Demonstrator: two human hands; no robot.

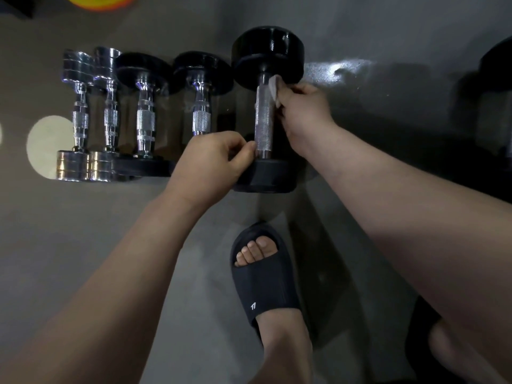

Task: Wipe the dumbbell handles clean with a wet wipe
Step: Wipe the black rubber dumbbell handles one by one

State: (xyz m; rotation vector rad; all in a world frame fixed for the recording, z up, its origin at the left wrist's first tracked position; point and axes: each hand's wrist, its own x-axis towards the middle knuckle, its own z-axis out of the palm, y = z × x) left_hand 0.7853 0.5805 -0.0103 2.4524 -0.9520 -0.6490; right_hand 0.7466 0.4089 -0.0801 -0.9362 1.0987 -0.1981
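Note:
A large black dumbbell [267, 51] lies on the grey floor with its knurled steel handle [263, 120] pointing away from me. My right hand [304, 112] pinches a small pale wet wipe [274, 85] against the handle's upper right side. My left hand [213, 162] has curled fingers, and its thumb and fingertips touch the lower end of the same handle, next to the near black weight head [266, 177].
Left of it lie two black-headed dumbbells [145, 117] [201, 112] and two chrome dumbbells [80, 115] [110, 115] in a row. Another dark weight [496, 106] sits at the right edge. My foot in a black slide sandal [263, 281] stands just below the big dumbbell.

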